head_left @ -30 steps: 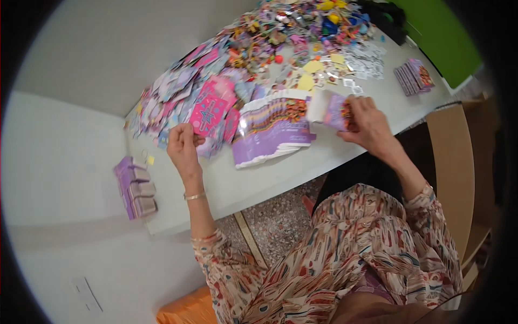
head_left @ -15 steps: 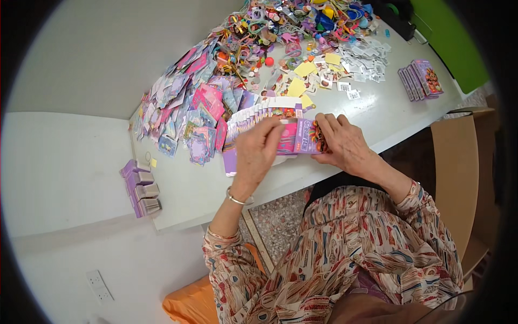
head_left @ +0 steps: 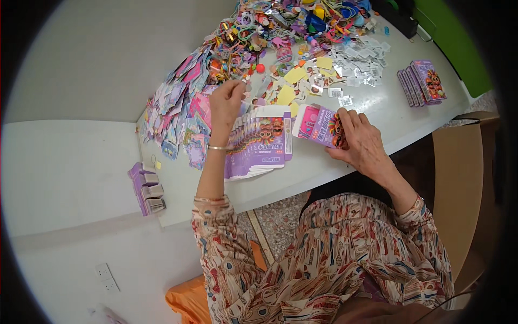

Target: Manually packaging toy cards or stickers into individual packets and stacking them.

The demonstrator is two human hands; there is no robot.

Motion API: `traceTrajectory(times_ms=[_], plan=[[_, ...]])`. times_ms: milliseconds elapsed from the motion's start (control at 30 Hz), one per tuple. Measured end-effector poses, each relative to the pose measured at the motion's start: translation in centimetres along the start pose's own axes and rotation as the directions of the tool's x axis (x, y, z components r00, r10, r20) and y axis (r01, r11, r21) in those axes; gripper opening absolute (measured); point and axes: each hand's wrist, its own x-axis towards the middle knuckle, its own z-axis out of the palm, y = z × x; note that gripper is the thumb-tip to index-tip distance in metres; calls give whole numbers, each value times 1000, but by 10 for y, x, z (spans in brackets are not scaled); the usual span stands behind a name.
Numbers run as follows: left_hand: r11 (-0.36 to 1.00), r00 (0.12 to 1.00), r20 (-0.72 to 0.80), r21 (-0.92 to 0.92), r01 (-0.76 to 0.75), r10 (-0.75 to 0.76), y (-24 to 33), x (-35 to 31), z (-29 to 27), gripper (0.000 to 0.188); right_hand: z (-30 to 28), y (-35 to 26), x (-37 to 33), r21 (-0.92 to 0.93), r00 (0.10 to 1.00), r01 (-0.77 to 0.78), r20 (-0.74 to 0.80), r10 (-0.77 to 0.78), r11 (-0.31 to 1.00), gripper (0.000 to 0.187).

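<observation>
By the right hand (head_left: 360, 141), with fingers closed around it, a purple box (head_left: 328, 127) is held near the front edge of the tabletop (head_left: 391, 110); inside, a pink piece (head_left: 308, 120) is partly hidden. The left hand (head_left: 226, 105) is loosely curled; whether anything is gripped cannot be told. Flat cartons (head_left: 259, 154) are partly covered by the left forearm.

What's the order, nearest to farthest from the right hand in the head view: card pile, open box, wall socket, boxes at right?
1. Open box: in the right hand.
2. Boxes: to its right.
3. Card pile: to its left.
4. Wall socket: lower left.
</observation>
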Motion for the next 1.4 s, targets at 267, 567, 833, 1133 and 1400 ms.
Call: traceTrajectory(times_ms=[267, 567, 833, 1133, 1400], plan=[[1000, 992, -128, 0, 1, -1, -15, 2, -43, 20, -4, 17, 4, 82, 997, -24, -75, 30, 996, 80], [929, 878, -307, -69, 363, -366, -68, -85, -123, 18, 15, 17, 15, 71, 962, 124, -255, -102, 990, 78], [979, 990, 42, 147, -139, 134, 4, -29, -27, 24, 16, 5, 16, 136, 984, 43, -177, -19, 990, 79], [733, 958, 199, 617, -287, 208, -30, 42, 56, 27, 13, 14, 9, 202, 987, 2, -157, 31, 979, 76], [1000, 991, 133, 5, 4, -5, -11, 37, 32, 21, 22, 28, 10, 189, 990, -46, -121, 70, 981, 79]])
